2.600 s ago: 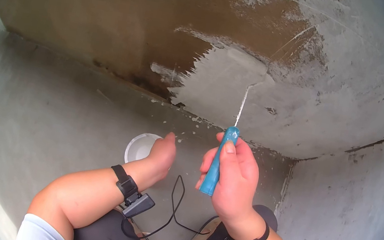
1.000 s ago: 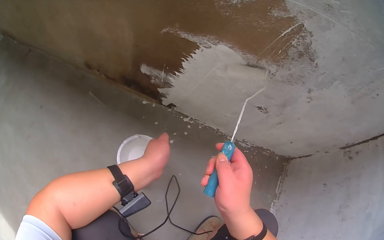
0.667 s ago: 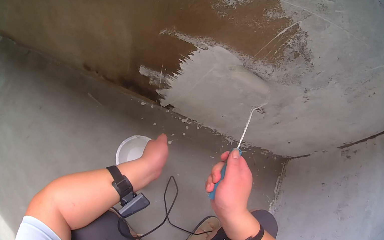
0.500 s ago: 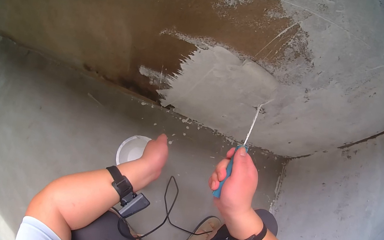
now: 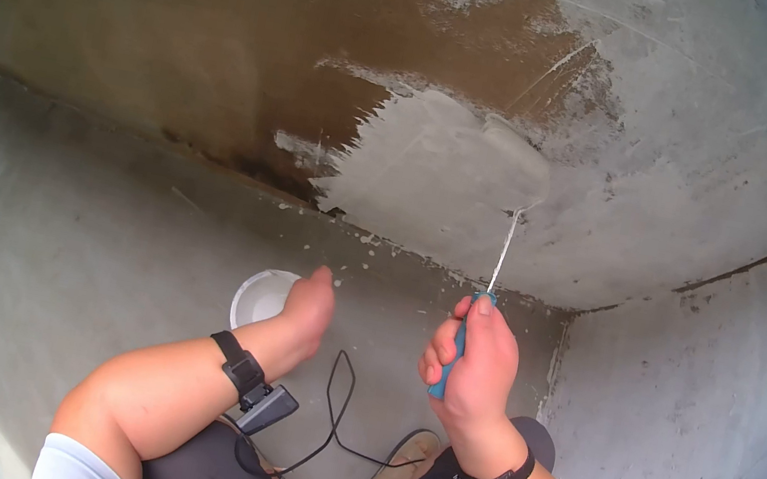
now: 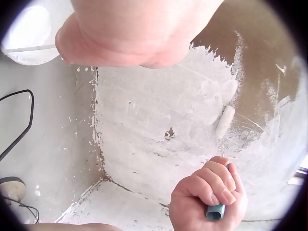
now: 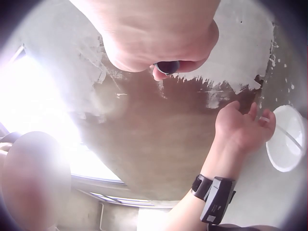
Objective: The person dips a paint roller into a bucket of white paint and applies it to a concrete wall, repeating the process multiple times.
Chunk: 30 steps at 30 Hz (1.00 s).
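In the head view my right hand (image 5: 483, 363) grips the blue handle of a paint roller (image 5: 447, 370), thumb laid along its top end. A paint-coated metal rod runs up to the white roller sleeve (image 6: 224, 122), which lies against the wall within a patch of wet pale paint (image 5: 418, 154). My left hand (image 5: 308, 313) is beside a white bucket (image 5: 244, 299) on the floor. The right wrist view shows its fingers (image 7: 264, 120) curled round the bucket's white handle.
Brown bare wall (image 5: 208, 17) spreads left of the pale coat. A side wall (image 5: 693, 393) meets it at the right corner. Paint spots dot the floor (image 5: 132, 228). A black cable (image 5: 331, 434) loops between my legs, near a sandal (image 5: 403, 456).
My right hand has turned the roller handle and slid the thumb up to its top. The roller has shifted right and slightly down, its sleeve now tilted. The left hand stays by the bucket.
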### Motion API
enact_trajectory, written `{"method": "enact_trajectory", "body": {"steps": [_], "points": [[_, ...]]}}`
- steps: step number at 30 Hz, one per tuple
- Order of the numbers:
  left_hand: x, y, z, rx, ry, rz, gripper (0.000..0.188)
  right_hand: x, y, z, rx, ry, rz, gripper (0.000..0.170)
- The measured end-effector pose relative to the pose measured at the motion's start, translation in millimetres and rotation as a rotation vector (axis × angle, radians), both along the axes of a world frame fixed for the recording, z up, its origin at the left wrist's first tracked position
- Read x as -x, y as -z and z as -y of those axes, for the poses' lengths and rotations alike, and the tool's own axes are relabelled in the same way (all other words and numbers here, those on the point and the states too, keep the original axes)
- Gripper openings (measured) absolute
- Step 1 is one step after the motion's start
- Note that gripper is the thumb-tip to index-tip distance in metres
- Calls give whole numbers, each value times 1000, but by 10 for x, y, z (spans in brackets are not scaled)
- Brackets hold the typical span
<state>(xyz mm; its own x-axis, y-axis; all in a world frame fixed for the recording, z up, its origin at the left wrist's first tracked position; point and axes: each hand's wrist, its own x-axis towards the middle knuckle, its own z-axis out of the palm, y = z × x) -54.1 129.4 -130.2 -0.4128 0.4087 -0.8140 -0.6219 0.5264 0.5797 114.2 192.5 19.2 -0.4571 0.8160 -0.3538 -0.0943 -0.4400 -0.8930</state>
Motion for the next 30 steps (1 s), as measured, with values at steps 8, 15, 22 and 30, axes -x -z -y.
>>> {"method": "enact_trajectory", "body": {"steps": [8, 15, 22, 30], "points": [[-14, 16, -29, 6, 0, -2, 56, -18, 97, -53, 117, 19, -59, 28], [-46, -227, -21, -10, -22, -3, 52, 79, 131, -49, 74, -3, -40, 32], [-14, -33, -3, -28, -13, -1, 53, 13, 26, -24, 128, -2, -86, 30], [-5, -81, 11, -24, 26, 14, 56, -13, 4, 97, 39, 0, -9, 29]]}}
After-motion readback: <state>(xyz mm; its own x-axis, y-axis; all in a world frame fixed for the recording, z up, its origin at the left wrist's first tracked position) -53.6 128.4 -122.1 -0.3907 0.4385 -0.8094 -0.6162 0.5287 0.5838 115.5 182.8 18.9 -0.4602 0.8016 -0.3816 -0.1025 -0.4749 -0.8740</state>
